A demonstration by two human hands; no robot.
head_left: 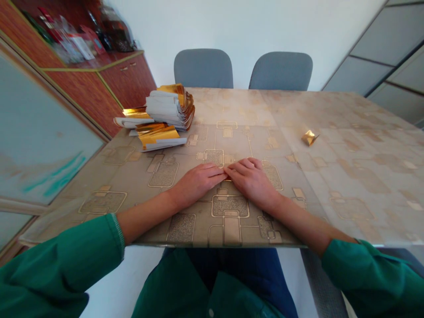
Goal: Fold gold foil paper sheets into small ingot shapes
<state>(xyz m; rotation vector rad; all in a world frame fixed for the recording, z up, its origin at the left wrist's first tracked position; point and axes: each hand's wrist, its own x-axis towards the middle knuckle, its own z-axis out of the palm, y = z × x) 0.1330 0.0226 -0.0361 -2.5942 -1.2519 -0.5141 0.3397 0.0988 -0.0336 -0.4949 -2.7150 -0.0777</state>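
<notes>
My left hand [202, 183] and my right hand [250, 179] meet on the tabletop in front of me, their fingertips touching. Both are closed, fingers pressed together and bent downward. Between and under the fingertips shows a thin sliver of gold foil paper [228, 179]; the hands cover nearly all of it, so its shape is hidden. Ahead and to the left lie stacks of gold foil paper sheets with white backs [167, 108], folded over and piled loosely. Off to the right sits one small folded gold paper piece [309, 138], apart from both hands.
A patterned plastic cover lies over the table [357, 176], whose front edge runs close to my body. Two grey chairs [203, 68] stand behind the far edge. At the left are a reddish wooden cabinet [109, 81] with bottles and bags, and a framed glass panel [39, 132].
</notes>
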